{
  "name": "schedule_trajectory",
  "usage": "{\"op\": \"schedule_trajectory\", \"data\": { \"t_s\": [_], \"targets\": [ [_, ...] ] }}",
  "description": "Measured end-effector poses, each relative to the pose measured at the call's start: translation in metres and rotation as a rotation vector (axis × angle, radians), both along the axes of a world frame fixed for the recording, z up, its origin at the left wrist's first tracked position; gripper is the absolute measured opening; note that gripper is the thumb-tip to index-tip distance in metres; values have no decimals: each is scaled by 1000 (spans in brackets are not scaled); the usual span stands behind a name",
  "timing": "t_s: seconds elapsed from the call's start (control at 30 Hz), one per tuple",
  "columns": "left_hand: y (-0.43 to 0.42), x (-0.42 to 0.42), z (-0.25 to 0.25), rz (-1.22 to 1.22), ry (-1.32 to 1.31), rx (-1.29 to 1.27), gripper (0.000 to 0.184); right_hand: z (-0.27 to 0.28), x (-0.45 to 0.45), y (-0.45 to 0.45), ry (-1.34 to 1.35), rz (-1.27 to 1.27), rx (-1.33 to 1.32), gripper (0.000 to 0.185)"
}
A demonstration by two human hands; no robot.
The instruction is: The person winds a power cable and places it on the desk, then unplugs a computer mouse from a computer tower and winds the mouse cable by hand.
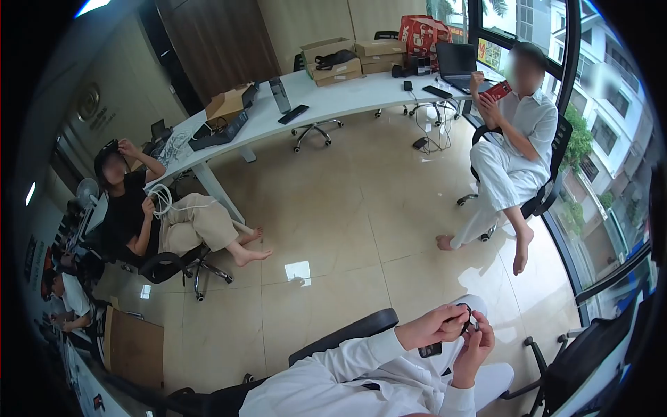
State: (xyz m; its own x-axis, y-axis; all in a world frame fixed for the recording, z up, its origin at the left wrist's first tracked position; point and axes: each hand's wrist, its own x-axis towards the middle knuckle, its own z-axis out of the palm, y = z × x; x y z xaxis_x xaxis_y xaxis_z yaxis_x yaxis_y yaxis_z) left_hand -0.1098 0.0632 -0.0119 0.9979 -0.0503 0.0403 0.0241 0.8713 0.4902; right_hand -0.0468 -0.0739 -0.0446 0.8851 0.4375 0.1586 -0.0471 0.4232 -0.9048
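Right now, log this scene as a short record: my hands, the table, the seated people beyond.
Left hand: fingers on a small dark item
Right hand: fingers at the same item
Item identity: too small to tell
White table: holds laptop, cardboard box, red bag
Person at picture right: holding red object
Person at picture left: holding coiled white cable

held loop (pixel 467 322): black | tabletop (pixel 339 96): white | bag (pixel 421 36): red (white markings, too) | floor (pixel 326 201): beige
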Motion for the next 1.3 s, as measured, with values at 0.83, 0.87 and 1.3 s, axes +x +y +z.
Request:
{"op": "schedule_trajectory", "data": {
  "t_s": [0.83,0.87,1.3],
  "targets": [
    [14,-20,16,90,-18,406,39,31,-19,0,-261,172,-328,16],
    [17,-20,15,77,-21,430,39,33,-20,2,-249,188,-321,16],
    [5,-21,0,-88,-132,215,35,-12,3,-10,-325,233,-282,57]
  ]
}}
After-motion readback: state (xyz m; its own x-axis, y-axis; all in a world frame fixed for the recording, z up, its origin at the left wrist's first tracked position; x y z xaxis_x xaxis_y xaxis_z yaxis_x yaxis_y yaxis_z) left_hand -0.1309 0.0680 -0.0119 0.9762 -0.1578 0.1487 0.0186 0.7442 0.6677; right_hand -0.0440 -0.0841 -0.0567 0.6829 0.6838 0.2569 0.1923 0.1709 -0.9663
